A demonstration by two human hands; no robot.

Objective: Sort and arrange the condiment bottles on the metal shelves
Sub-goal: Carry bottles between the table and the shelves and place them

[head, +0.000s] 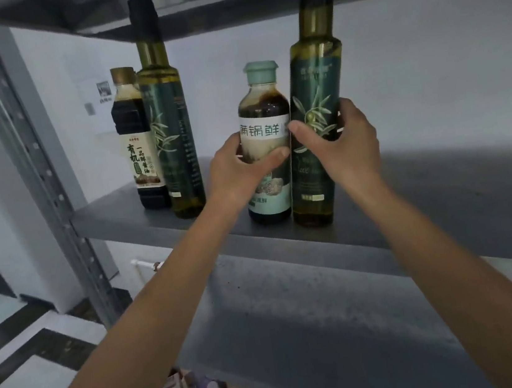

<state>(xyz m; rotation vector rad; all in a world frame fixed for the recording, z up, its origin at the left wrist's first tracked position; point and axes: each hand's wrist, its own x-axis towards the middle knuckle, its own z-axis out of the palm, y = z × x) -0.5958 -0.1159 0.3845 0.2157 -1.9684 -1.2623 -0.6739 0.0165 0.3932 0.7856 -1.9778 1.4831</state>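
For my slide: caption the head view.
Left hand grips the sauce bottle, right hand the oil bottle, on the shelf.

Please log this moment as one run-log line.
left hand: grips sauce bottle | right hand: grips olive oil bottle | both upright on shelf

Teal-capped sauce bottle (267, 146) label: 满锅鲜
Dark soy bottle (136, 138) label: 有机, 一品鲜酱油
Olive oil bottles' labels: too blurred to read
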